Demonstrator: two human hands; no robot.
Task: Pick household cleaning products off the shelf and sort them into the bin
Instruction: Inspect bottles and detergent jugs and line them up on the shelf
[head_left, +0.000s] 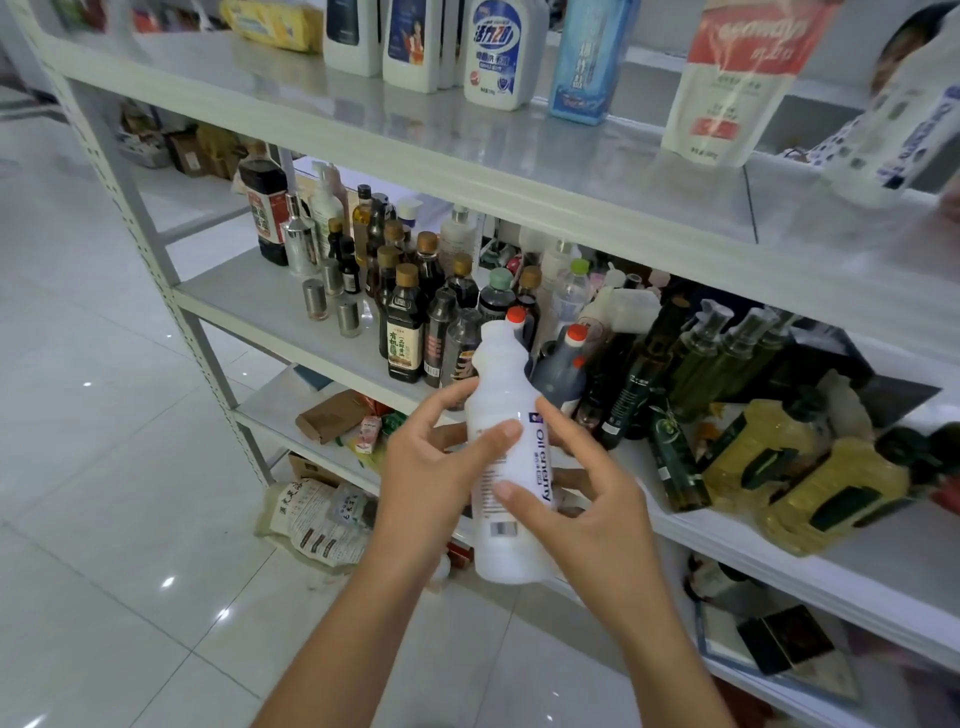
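A white plastic bottle (501, 415) with a label reading "Oil enemy" is held upright in front of the middle shelf. My left hand (431, 467) grips its left side, thumb across the front. My right hand (582, 499) holds its right side, thumb on the label and fingers behind. On the top shelf (395, 135) stand more cleaning products: white bottles (410, 47), a white bottle with a blue label (498, 57), a blue pouch (587, 62) and a white and red refill pouch (727, 88). No bin is in view.
The middle shelf (270, 306) is crowded with dark sauce bottles (405, 332), steel shakers (317, 299) and yellow oil jugs (769, 457). Lower shelves hold boxes and a rice bag (317, 519). White tiled floor (104, 467) spreads to the left. A blurred white pack (904, 130) leans at the top right.
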